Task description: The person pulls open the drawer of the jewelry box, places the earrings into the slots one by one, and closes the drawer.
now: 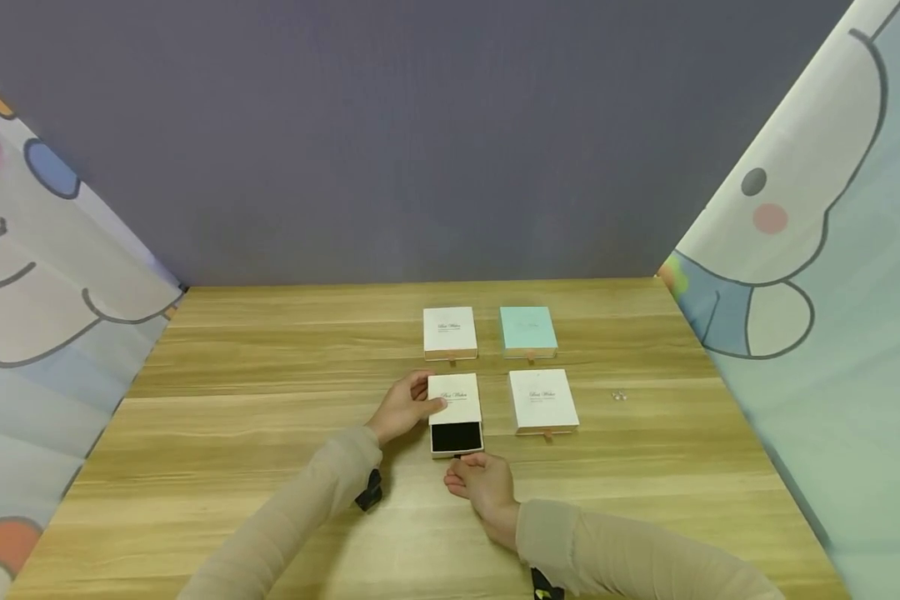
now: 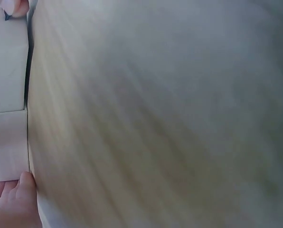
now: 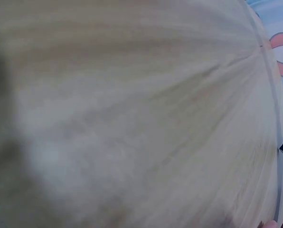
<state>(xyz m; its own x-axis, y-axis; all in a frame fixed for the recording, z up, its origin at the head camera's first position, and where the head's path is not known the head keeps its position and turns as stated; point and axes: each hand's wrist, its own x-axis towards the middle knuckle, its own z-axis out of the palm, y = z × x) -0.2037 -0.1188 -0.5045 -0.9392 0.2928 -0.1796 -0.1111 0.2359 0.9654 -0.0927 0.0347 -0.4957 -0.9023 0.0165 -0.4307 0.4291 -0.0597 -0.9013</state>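
Note:
A cream drawer-style gift box [image 1: 453, 404] with dark lettering lies on the wooden table, its drawer [image 1: 441, 454] partly pulled out towards me. Black lining [image 1: 456, 437] shows inside the drawer. My left hand [image 1: 402, 408] grips the sleeve from the left, thumb over the top edge. At the drawer's front, my right hand [image 1: 486, 487] pinches a small dark pull tab. From the left wrist, the sleeve [image 2: 7, 142] and drawer side [image 2: 7, 78] appear at the left edge, with the dark tab [image 2: 7, 17] under the right fingertips. The right wrist view shows mostly blurred tabletop.
Behind stand a white box [image 1: 450, 327] and a mint-green box [image 1: 528, 327]. Another white box [image 1: 542, 400] lies to the right, all with tabs at their fronts. Farther right are tiny shiny pieces [image 1: 619, 396], too small to identify. A grey wall [image 1: 420, 167] rises behind the table.

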